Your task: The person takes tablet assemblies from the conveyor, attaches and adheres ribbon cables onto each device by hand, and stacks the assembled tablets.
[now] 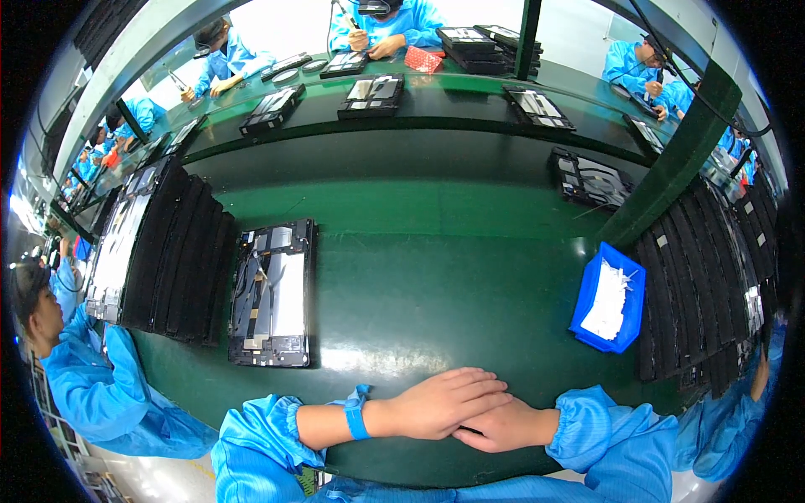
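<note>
My left hand (444, 404), with a blue band (356, 415) round its wrist, lies across the back of my right hand. Its fingers are stretched out and rest together on that hand. Underneath is my right hand (505, 426), whose fingers are mostly hidden. A dark sliver shows between the two hands; I cannot tell what it is. Both rest near the front edge of the green table (436, 293). Beyond my left forearm lies an opened flat electronic device (285, 289) with its silvery inner parts and cables showing, touched by neither hand.
Tall stacks of black-framed devices stand at the left (180, 251) and right (692, 277). A blue bin (620, 339) holds white strips. Another device (591, 178) lies by the green post (679, 159). Devices line a raised shelf (453, 105). Co-workers in blue sit around.
</note>
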`<control>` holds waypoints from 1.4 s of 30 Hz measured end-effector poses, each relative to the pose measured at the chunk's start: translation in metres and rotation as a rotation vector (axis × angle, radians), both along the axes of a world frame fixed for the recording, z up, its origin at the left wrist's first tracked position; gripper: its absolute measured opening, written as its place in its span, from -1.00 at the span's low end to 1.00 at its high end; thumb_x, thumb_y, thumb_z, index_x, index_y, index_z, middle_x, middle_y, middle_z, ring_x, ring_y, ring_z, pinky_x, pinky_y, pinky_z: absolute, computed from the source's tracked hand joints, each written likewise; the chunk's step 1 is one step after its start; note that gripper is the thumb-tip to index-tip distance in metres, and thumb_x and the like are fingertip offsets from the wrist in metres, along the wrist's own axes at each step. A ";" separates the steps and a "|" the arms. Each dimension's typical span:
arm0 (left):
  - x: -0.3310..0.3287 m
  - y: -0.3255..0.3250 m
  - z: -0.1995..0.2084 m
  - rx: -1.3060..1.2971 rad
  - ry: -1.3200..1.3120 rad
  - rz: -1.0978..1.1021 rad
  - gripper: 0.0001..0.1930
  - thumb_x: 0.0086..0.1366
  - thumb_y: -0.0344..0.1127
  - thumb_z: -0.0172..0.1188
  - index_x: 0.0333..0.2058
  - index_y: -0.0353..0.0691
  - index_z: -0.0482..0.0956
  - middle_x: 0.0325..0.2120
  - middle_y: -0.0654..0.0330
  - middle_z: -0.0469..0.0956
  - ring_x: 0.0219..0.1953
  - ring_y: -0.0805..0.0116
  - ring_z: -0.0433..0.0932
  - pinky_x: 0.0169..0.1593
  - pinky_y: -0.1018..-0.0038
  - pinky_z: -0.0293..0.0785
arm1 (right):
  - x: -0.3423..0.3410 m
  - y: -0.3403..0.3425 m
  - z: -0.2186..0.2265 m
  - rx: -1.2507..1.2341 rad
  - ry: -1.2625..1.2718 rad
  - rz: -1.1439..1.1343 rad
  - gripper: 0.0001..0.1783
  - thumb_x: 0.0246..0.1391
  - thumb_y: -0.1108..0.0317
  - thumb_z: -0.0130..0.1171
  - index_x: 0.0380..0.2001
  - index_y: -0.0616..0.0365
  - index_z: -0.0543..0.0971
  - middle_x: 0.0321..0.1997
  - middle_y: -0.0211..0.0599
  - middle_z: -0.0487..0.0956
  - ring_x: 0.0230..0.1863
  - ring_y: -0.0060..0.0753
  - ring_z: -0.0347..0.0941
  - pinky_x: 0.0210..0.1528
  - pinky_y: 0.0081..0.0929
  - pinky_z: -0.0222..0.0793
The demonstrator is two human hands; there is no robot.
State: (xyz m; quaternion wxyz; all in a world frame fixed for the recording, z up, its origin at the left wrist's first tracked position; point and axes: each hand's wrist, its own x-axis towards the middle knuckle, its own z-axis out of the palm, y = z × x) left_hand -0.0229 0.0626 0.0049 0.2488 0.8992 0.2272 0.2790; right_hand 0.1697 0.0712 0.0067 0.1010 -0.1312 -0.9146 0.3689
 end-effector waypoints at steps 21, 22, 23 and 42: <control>0.000 0.001 0.002 -0.001 -0.025 -0.004 -0.39 0.05 -0.36 0.13 0.15 -0.32 0.34 0.12 -0.04 0.37 0.16 -0.02 0.35 0.24 0.16 0.26 | -0.002 0.002 0.005 -0.022 -0.036 0.056 -0.73 0.13 0.25 0.06 -0.15 0.13 0.57 -0.14 -0.02 0.54 -0.07 0.05 0.45 0.02 -0.15 0.37; 0.001 0.002 0.003 -0.005 -0.039 -0.006 -0.40 0.01 -0.40 0.15 0.11 -0.37 0.37 0.09 -0.05 0.38 0.14 -0.03 0.36 0.23 0.15 0.27 | -0.001 0.002 0.004 -0.018 -0.042 0.058 -0.72 0.13 0.25 0.07 -0.15 0.14 0.56 -0.15 -0.02 0.54 -0.07 0.05 0.45 0.02 -0.15 0.37; 0.001 0.002 0.003 -0.005 -0.039 -0.007 -0.40 0.01 -0.40 0.15 0.11 -0.37 0.37 0.09 -0.05 0.38 0.14 -0.03 0.36 0.23 0.15 0.27 | -0.001 0.002 0.003 -0.014 -0.048 0.061 -0.72 0.13 0.25 0.07 -0.16 0.15 0.56 -0.15 -0.01 0.54 -0.07 0.05 0.45 0.02 -0.15 0.37; 0.006 0.006 0.013 -0.267 -0.115 0.032 -0.33 0.08 -0.46 0.15 0.21 -0.36 0.20 0.08 -0.08 0.39 0.12 -0.05 0.37 0.20 0.17 0.28 | 0.000 0.062 0.065 -0.299 -0.221 0.416 -0.62 0.22 0.21 0.05 0.01 0.21 0.46 -0.06 0.01 0.54 0.00 0.00 0.45 0.08 -0.22 0.35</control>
